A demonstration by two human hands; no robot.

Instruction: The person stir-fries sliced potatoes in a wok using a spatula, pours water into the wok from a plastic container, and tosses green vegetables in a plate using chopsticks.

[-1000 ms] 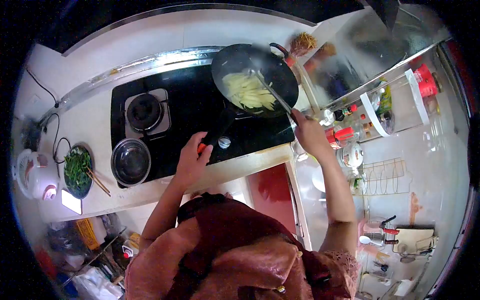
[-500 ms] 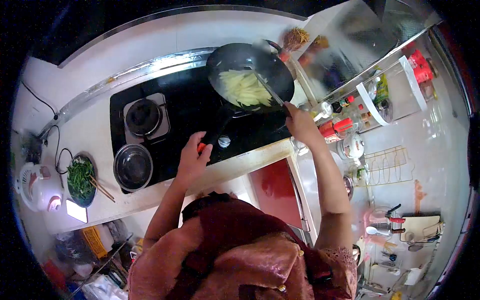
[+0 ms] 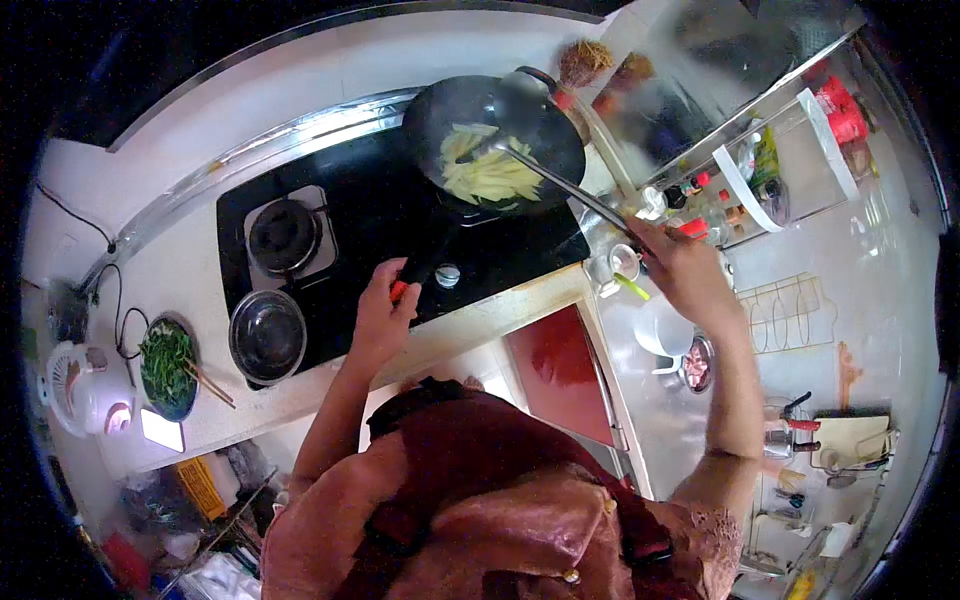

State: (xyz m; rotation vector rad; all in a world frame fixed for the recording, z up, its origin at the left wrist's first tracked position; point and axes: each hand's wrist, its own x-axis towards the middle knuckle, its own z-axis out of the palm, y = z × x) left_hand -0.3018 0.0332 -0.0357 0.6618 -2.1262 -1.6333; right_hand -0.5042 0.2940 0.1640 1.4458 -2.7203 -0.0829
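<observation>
A dark wok (image 3: 555, 145) sits on the right side of the black stove, with pale yellow-green vegetable strips (image 3: 495, 180) in its bowl. My left hand (image 3: 385, 312) is closed around the wok's black handle, whose red part shows between the fingers. In my right hand (image 3: 688, 270) is the long metal handle of a spatula (image 3: 575, 190). The spatula's head reaches into the wok among the strips; its exact shape is partly hidden.
Left on the stove are a second burner (image 3: 285, 235) and a glass-like bowl (image 3: 267, 337). A plate of green leaves (image 3: 170, 365) with chopsticks (image 3: 212, 385) stands farther left. Seasoning bottles (image 3: 715, 215) and a bowl of pinkish pieces (image 3: 697, 365) are at right.
My right hand has moved right and slightly down, drawing the spatula's handle farther out over the wok's rim. The strips have shifted and lie more spread. My left hand stays at the handle.
</observation>
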